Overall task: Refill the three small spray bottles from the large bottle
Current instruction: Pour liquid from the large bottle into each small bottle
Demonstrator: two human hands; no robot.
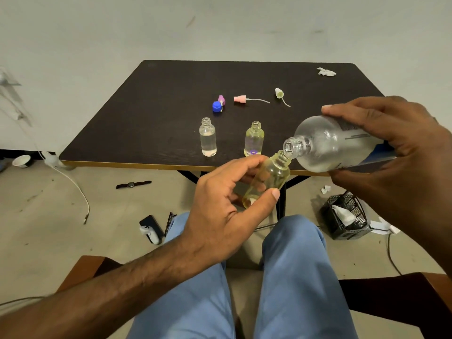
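The large bottle (327,143) looks heavy and slick — best held round its wide body, as the right hand (391,148) does, fingers wrapped, tipping it neck-down. The left hand (220,211) pinches the light yellow spray bottle (269,179) tilted beneath, off the surface's near edge.

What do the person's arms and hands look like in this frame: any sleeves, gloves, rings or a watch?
Both hands are bare: the left hand and right hand show no gloves or rings. The left forearm is uncovered along its whole visible length, with visible hair and no sleeve or watch. The right wrist is mostly cut off by the frame edge, so a sleeve there cannot be judged.
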